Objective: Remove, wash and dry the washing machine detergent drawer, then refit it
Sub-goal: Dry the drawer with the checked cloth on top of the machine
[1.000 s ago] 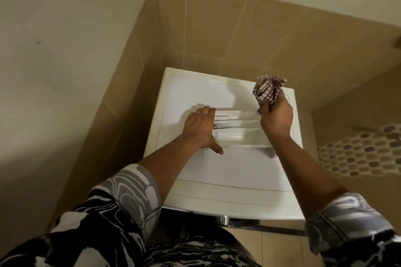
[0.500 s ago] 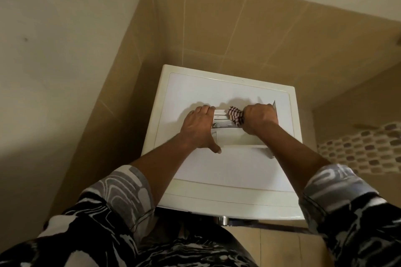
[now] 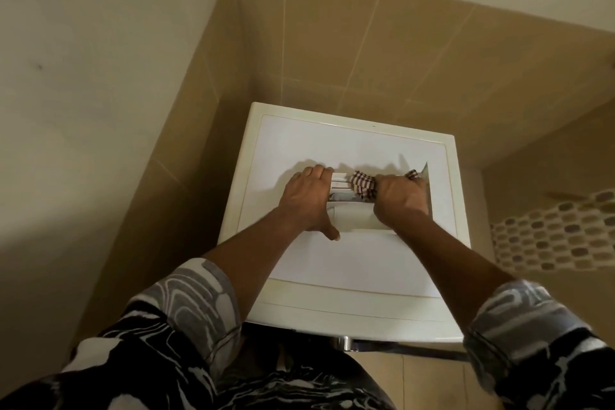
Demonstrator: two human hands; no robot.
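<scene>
The white detergent drawer lies flat on top of the white washing machine, its compartments facing up. My left hand grips the drawer's left end, fingers curled over the far edge and thumb on the near side. My right hand is closed on a brown-and-white checked cloth and presses it down into the drawer's far compartments. A corner of the cloth sticks out past my right knuckles. The drawer's right end is hidden under that hand.
The machine stands in a corner: a plain wall on the left, beige tiles behind, a mosaic tile band on the right. My patterned black-and-white clothing fills the bottom of the view. A metal fitting shows under the machine's front edge.
My right hand came down from above the machine, where it held the cloth bunched up, and now pushes the cloth into the drawer. My left hand stayed on the drawer's left end.
</scene>
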